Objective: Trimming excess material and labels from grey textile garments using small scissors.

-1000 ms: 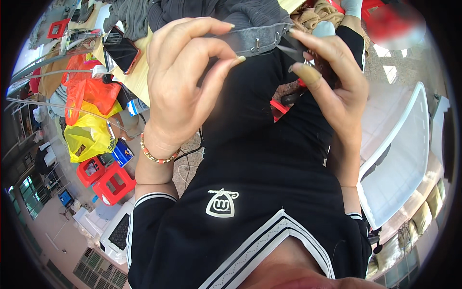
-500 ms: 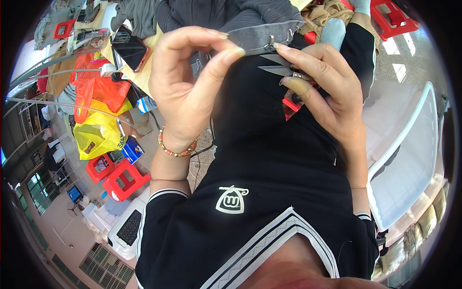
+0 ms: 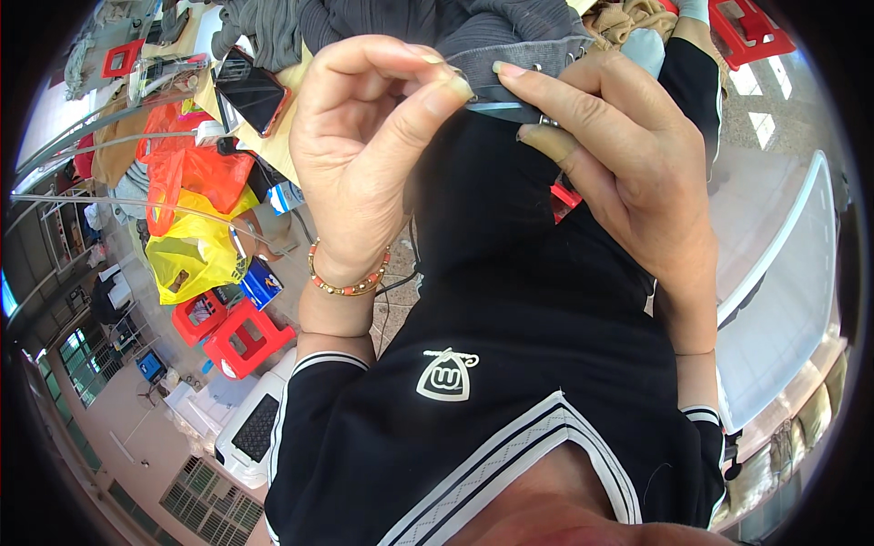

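My left hand (image 3: 360, 136) pinches the edge of a grey fabric band (image 3: 519, 62) between thumb and forefinger. Small metal hooks run along this band, which belongs to a dark grey ribbed garment (image 3: 369, 20) spread beyond my hands. In my right hand (image 3: 619, 136) is a pair of small scissors (image 3: 503, 111), gripped between thumb and fingers. Their blades point left and lie close together, with the tips right by my left thumb at the band's edge. My right fingers hide the scissors' handles.
A phone (image 3: 250, 89) lies on the table at the upper left, near more grey garments (image 3: 262, 36). Orange (image 3: 191, 164) and yellow plastic bags (image 3: 196, 259) hang below it, above red stools (image 3: 246, 341). A white translucent bin (image 3: 787, 318) stands at the right.
My right hand has moved left along the band with the scissors. Their blades, spread apart before, have come together at my left fingertips. The left hand keeps its pinch.
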A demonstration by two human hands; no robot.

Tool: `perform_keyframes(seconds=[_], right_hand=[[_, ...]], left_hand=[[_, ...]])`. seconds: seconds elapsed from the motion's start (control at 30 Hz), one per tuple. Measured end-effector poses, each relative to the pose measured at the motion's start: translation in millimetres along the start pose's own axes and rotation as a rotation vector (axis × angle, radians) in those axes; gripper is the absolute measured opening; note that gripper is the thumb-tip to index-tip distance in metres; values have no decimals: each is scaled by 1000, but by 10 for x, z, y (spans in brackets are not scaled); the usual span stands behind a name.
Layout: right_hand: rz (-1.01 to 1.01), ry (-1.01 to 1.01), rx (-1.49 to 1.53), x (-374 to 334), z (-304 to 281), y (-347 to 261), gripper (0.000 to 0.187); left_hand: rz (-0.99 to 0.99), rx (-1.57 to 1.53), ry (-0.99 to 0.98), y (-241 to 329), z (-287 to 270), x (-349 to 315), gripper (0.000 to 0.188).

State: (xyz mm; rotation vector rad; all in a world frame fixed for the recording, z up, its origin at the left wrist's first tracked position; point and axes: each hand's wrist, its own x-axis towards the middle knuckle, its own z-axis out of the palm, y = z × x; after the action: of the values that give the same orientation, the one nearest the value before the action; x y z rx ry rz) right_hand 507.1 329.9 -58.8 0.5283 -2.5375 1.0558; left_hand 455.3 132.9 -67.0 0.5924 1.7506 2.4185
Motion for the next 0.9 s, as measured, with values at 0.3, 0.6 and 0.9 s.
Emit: perform_keyframes(seconds=[0.3, 0.6, 0.9], right_hand=[[-45, 33, 21, 11, 21, 53, 40], [237, 104, 245, -259, -306, 283, 34], [294, 185, 456, -486, -188, 369, 35]], left_hand=[[29, 44, -17, 15, 31, 3, 25], [448, 982, -205, 235, 75, 23, 34], [714, 1458, -391, 101, 269, 194, 30]])
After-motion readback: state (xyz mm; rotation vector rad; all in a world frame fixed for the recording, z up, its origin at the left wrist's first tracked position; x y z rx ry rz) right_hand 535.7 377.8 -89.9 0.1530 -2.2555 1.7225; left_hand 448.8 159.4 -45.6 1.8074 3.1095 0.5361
